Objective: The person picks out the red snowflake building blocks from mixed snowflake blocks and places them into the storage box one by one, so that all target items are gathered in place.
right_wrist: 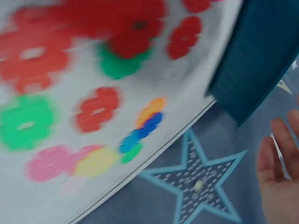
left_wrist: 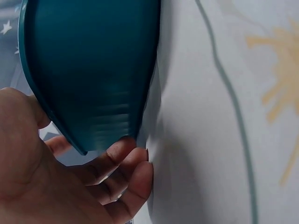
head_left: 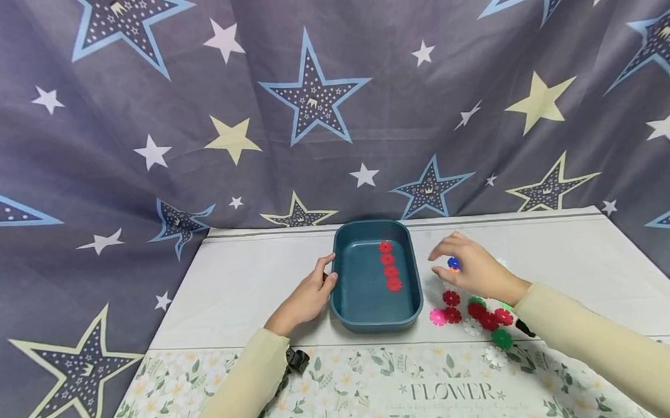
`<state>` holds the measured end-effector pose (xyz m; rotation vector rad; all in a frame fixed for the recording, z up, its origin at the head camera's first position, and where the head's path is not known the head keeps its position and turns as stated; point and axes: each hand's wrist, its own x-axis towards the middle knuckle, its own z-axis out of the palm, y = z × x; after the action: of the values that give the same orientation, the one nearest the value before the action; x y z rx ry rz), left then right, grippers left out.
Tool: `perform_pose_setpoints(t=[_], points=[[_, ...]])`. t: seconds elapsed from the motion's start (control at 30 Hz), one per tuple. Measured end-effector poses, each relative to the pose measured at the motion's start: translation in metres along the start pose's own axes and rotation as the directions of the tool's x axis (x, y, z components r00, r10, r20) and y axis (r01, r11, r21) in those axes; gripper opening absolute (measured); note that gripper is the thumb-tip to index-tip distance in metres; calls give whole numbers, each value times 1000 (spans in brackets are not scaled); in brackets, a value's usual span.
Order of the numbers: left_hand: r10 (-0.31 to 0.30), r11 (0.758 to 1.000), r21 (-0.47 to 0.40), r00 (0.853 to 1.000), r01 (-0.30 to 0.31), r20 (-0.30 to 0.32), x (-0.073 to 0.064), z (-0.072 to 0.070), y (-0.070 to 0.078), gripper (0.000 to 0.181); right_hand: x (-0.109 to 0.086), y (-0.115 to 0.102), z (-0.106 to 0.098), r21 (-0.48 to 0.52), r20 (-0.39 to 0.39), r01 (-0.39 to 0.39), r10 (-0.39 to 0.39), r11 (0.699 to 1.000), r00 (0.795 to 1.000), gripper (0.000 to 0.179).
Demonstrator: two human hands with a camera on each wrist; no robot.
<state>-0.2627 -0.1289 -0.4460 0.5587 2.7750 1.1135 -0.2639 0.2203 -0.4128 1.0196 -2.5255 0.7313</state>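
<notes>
A teal rectangular bin [head_left: 359, 302] lies on the table, and several red flower-shaped discs [head_left: 391, 272] form a row along the right part of its floor. My left hand [head_left: 308, 299] grips the bin's left side, thumb at the rim and fingers against the outer wall [left_wrist: 88, 79]. To the right of the bin, my right hand [head_left: 474, 268] hovers with thumb and forefinger apart and nothing between them. Loose flower discs lie under and in front of it, among them dark red [head_left: 451, 298], pink [head_left: 438, 317], green [head_left: 501, 338] and blue [head_left: 454, 263]. The right forearm hides part of the pile.
The white tabletop [head_left: 571, 266] has a floral printed strip [head_left: 405, 363] along its near side. A grey curtain [head_left: 361, 62] with stars hangs behind the far edge. In the right wrist view, a yellow disc [right_wrist: 96, 162] and other coloured discs lie near that edge.
</notes>
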Motion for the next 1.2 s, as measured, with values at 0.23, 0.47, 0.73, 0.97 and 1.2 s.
perform_pose_setpoints(t=[0.23,0.47,0.73,0.97,1.2], points=[[0,1000,-1,999,0,32,0,-1,0,49,-38,10,-1,8,208,-46,43,999,977,22],[-1,1000,-12,999,1,46,-2,-1,-1,49,-55,10,10,60,326,-58,35,996,945,25],[17,1000,-20,999,-16,43,0,-1,-3,50,-55,6,14,69,339,-60,33,996,940,26],[5,1000,-5,999,-4,39,1,0,-4,49,-52,2,19,74,311,14,-37,997,950,25],[-13,1000,-8,999,14,37,1,1,-4,50,-51,-1,21,75,334,-8,-18,997,942,22]])
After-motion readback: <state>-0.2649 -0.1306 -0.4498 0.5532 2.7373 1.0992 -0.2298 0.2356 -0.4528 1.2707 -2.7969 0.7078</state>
